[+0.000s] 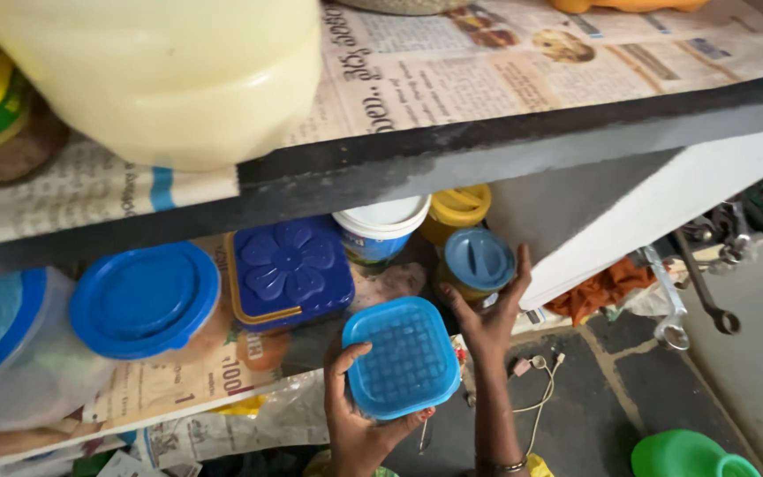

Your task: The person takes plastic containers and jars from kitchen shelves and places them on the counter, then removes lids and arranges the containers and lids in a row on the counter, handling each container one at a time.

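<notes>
The left hand [359, 424] is gripping a square blue-lidded plastic container [401, 357] clear of the newspaper-lined shelf [178, 389], while the right hand [487, 314], fingers spread, is touching a round blue-lidded jar [479, 259] standing there.

Both forearms show bare, with no sleeves in view. The left hand [359, 415] wears no ring or band that can be seen. Below the right hand [487, 314], toward 6 o'clock, a thin dark metal bangle [505, 465] circles the wrist.
</notes>
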